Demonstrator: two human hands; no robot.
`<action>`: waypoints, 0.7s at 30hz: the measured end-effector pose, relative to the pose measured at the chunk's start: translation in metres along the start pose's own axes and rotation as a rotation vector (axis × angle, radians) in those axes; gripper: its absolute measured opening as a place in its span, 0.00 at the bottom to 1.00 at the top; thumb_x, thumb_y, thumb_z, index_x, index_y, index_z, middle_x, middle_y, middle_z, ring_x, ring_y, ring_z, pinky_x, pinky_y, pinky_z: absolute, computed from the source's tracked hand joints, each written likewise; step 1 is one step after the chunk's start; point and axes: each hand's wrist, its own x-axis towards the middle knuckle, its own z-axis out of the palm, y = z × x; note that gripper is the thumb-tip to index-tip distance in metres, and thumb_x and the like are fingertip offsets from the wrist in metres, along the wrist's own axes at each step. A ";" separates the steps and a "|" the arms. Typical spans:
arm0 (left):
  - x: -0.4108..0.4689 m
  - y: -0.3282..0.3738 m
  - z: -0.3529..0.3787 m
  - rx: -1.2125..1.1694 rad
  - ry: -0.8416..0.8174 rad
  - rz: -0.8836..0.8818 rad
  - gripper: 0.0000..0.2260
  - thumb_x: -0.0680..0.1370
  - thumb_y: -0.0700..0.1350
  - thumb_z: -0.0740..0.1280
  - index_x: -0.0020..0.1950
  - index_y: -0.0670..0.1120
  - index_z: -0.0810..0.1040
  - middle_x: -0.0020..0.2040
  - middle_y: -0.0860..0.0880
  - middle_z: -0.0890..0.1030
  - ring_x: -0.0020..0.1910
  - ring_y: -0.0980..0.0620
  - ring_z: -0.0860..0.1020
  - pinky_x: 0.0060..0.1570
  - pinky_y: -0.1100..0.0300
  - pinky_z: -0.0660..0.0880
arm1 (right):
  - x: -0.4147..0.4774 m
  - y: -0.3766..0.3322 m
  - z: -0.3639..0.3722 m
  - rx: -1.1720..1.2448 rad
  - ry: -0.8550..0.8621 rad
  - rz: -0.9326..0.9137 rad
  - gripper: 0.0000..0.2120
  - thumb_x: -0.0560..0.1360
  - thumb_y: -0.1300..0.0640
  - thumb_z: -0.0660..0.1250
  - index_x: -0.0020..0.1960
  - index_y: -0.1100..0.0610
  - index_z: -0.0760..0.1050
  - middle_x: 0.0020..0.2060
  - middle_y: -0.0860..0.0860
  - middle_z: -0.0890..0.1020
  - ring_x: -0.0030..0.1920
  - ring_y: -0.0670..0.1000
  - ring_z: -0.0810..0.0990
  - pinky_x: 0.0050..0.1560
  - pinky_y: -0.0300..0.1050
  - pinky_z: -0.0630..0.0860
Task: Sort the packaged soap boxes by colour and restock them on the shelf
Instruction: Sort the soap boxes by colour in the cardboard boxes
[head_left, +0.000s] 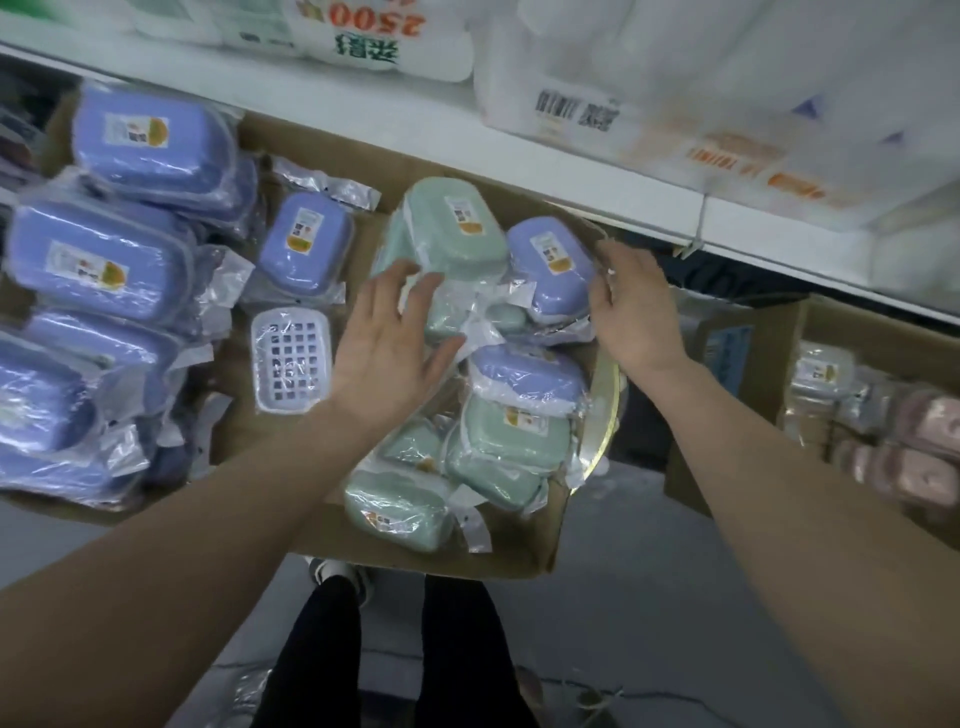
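Setting: I'm looking down on a low shop shelf. Its white edge crosses the top of the frame with blurred tissue packs above, and grey floor lies at the bottom
Progress: I'd call it part-way. One colour is grouped at the left, the centre is still mixed, and I see nothing set out in neat rows yet
Left pile: the wrapped purple soap boxes are stacked together at the left edge on cardboard. I can't tell whether it is the same carton as the centre one
Centre-left: a small purple box and a white slotted insert lie just beside each other on bare cardboard
Left hand: my left hand hovers mid-frame with fingers straight and spread, fingertips on the wrap of the green heap, holding nothing
Cardboard box: the cardboard box at centre holds the green soap boxes, with two stray purple boxes among them
Right hand: my right hand is right of centre, its fingers bent against the upper stray's right edge. I can't tell whether they grip it
Right carton: the second carton at the right edge holds pale and pink soap boxes, blurred
Left to do: pull the strays out, I reckon, then shelve each colour
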 end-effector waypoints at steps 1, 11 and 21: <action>0.016 0.011 0.000 -0.010 0.015 0.049 0.25 0.78 0.55 0.63 0.69 0.41 0.69 0.66 0.37 0.69 0.62 0.38 0.70 0.62 0.47 0.67 | -0.002 0.001 0.000 -0.012 -0.030 -0.010 0.19 0.80 0.59 0.59 0.70 0.60 0.70 0.63 0.61 0.75 0.61 0.61 0.74 0.63 0.50 0.68; 0.141 0.078 0.021 0.544 -0.342 0.121 0.18 0.80 0.55 0.60 0.64 0.47 0.74 0.62 0.43 0.77 0.65 0.41 0.70 0.70 0.47 0.57 | -0.008 0.016 0.003 0.061 -0.083 -0.005 0.20 0.77 0.61 0.62 0.69 0.59 0.68 0.61 0.59 0.77 0.61 0.61 0.74 0.61 0.51 0.70; 0.127 0.062 0.044 0.501 -0.642 0.486 0.38 0.78 0.35 0.61 0.78 0.57 0.43 0.80 0.51 0.46 0.78 0.45 0.46 0.73 0.49 0.56 | -0.024 0.026 0.006 0.116 -0.094 0.014 0.27 0.73 0.64 0.60 0.73 0.61 0.64 0.66 0.59 0.74 0.65 0.60 0.72 0.68 0.52 0.68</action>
